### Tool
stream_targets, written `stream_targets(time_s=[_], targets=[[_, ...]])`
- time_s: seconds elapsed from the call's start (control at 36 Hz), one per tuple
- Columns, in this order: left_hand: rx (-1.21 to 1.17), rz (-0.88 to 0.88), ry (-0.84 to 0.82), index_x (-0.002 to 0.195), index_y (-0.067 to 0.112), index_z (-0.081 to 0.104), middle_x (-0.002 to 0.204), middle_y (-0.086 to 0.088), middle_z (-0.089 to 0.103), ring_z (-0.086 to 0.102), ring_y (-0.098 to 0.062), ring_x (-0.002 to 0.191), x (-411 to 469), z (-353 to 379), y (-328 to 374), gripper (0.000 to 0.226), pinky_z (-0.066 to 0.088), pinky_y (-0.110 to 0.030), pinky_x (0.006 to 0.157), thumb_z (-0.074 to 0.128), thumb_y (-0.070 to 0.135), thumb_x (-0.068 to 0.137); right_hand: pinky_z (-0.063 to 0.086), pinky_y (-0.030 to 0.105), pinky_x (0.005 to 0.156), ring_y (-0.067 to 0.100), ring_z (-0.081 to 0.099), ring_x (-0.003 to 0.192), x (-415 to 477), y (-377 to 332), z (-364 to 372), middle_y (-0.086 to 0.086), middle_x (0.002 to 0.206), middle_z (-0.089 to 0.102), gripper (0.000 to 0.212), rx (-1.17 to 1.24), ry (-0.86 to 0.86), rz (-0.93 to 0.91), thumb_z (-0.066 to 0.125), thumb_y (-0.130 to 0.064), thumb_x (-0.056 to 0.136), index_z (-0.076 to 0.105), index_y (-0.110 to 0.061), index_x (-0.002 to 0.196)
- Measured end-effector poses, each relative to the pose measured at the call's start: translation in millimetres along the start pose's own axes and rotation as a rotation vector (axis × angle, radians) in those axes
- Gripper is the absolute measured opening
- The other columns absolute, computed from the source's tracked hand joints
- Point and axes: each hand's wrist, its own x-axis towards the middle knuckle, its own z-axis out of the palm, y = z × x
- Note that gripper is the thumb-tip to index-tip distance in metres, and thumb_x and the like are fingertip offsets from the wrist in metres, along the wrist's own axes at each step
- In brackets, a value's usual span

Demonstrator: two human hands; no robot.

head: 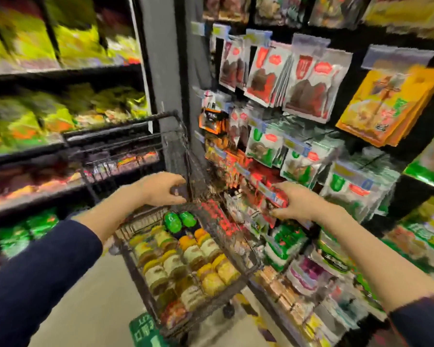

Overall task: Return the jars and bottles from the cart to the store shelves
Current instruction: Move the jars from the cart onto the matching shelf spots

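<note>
A black wire cart stands in the aisle, tilted against the right-hand shelves. Its lower basket holds several jars with yellow and orange lids and two green-capped bottles at the far end. My left hand grips a dark bar of the cart frame above the basket. My right hand is outside the cart at the shelf rack, its fingers and thumb curled round a red packet hanging there. The frame is blurred by motion, so labels cannot be read.
Hanging snack packets fill the right-hand rack from top to floor. On the left, dark shelves carry green and yellow bags. A grey pillar stands behind the cart. Pale floor with a green sticker lies below.
</note>
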Motion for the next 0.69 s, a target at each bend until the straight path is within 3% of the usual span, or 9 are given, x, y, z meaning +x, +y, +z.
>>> stream_targets(time_s=[0.28,0.44,0.69], targets=[[-0.223,-0.389,-0.031,0.142,0.014,0.035,0.145,-0.004,0.043,0.043,-0.02,0.131,-11.7,43.0,-13.0,0.066,0.036,-0.032,0.107,0.057,0.045,0.088,0.036,0.038,0.107,0.024,0.036,0.135,105.9,0.5,9.3,0.009,0.148,0.037,0.08,-0.045,-0.112,-0.357,0.064,-0.044,0.082,0.029,-0.011,0.145],[-0.256,-0.573,-0.069,0.14,0.012,0.038,0.139,-0.008,0.049,0.048,-0.024,0.125,-27.2,79.7,-10.7,0.067,0.041,-0.035,0.102,0.06,0.044,0.086,0.026,0.037,0.113,0.025,0.032,0.138,152.2,-16.4,28.6,0.01,0.15,0.034,0.08,-0.054,-0.167,-0.521,0.064,-0.046,0.082,0.028,-0.011,0.145],[-0.388,-0.674,-0.12,0.14,0.009,0.038,0.144,-0.009,0.045,0.044,-0.022,0.13,-38.2,131.9,-9.6,0.064,0.035,-0.028,0.103,0.06,0.039,0.088,0.032,0.036,0.11,0.025,0.035,0.136,199.2,-59.5,78.9,0.011,0.148,0.037,0.08,-0.04,-0.302,-0.668,0.065,-0.044,0.081,0.03,-0.011,0.144]])
